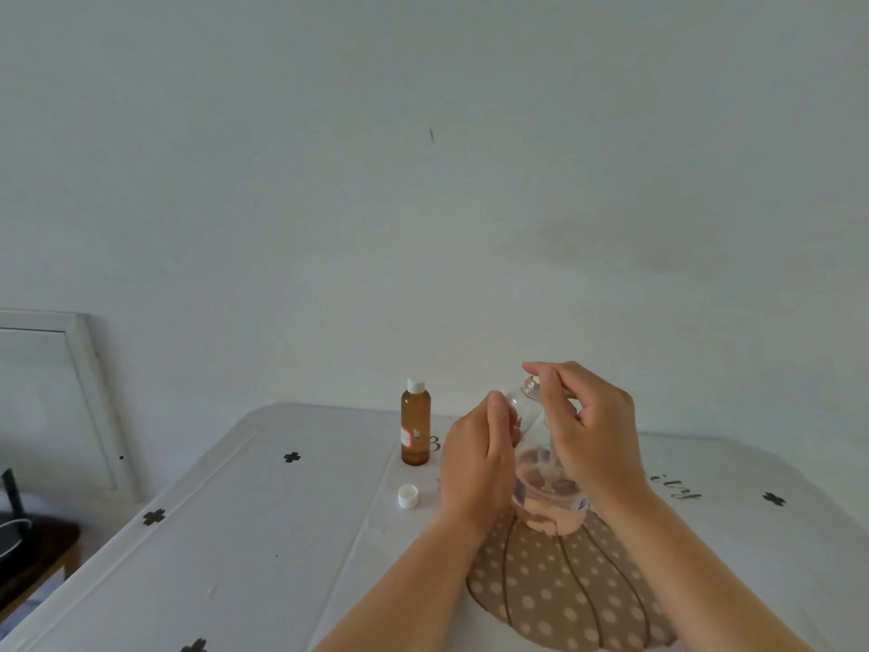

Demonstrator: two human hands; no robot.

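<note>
**Plain wall point(423, 181), clothed table point(282, 534) — bottle work mid-way**

- Left hand point(475, 463): fingers wrapped round the clear bottle point(524, 409), holding it tilted above the cup point(550, 510).
- Right hand point(592, 430): curled, pinching at that bottle's threaded neck. A thin clear piece seems to hang below it toward the cup; can't tell what it is.
- Amber bottle point(415, 428): upright, capped, left of the hands, untouched.
- Cup holds some liquid.
- Loose white cap point(407, 496) lies on the cloth, so opening is done.

My read: transfer between cup and bottle underway, recapping left.
</note>
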